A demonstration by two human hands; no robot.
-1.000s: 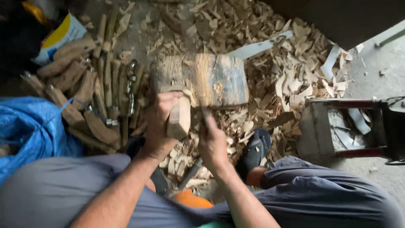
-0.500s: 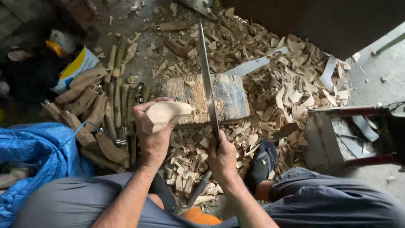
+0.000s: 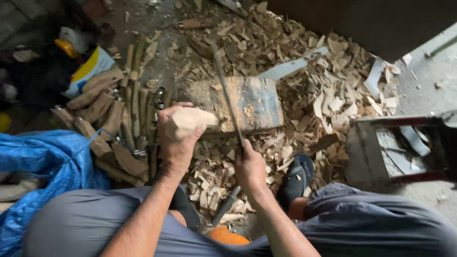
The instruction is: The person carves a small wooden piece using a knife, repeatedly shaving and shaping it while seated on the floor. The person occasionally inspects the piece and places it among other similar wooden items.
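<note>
Gripping a pale wood piece (image 3: 188, 121), the left hand (image 3: 177, 143); right hand (image 3: 250, 169) clasps a blade (image 3: 227, 97) above chip-ringed block (image 3: 254, 102).

My arms are bare to well above the elbow, with no sleeve, watch or glove on my left hand (image 3: 177, 143) or my right hand (image 3: 251, 171). I wear loose grey trousers (image 3: 362, 223), creased over both knees, and a dark open sandal (image 3: 296, 178) with a broad strap across my right foot.
</note>
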